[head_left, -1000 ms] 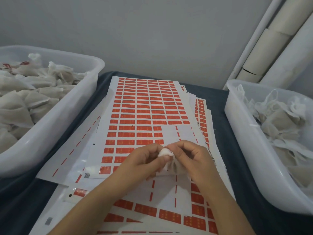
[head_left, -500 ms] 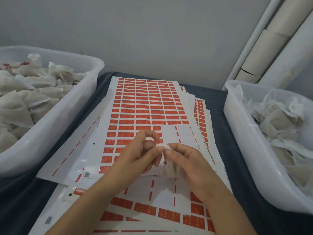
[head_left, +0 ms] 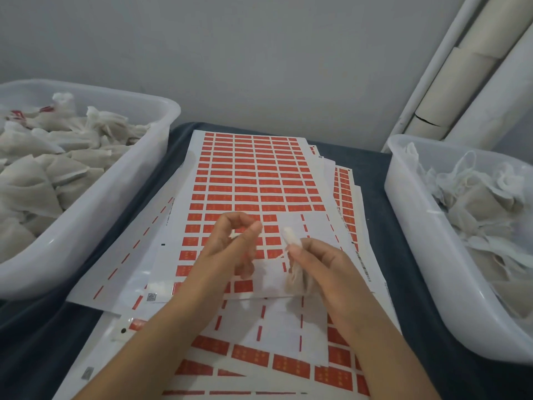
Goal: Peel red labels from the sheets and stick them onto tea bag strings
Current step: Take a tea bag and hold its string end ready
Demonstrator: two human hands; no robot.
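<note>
Sheets of red labels [head_left: 253, 174] lie stacked on the dark cloth between two tubs; the top sheet has a bare patch at its near right. My right hand [head_left: 326, 267] grips a beige tea bag [head_left: 298, 280] above that patch, the bag's white gathered top [head_left: 290, 236] sticking up past my fingers. A thin pale string [head_left: 277, 256] runs from the bag toward my left hand [head_left: 227, 249]. That hand hovers just left of the bag with its fingers curled, thumb and forefinger meeting in a ring. Motion blur hides its lower fingertips.
A white tub [head_left: 115, 197] on the left holds several tea bags, a few with red tags. On the right, a second white tub [head_left: 418, 226] holds more bags with loose strings. Pale rolls [head_left: 461, 70] lean in the far right corner against the grey wall.
Both hands were together on the bag's top. My left hand has since let go of the top and drawn away to the left, while my right hand keeps the bag.
</note>
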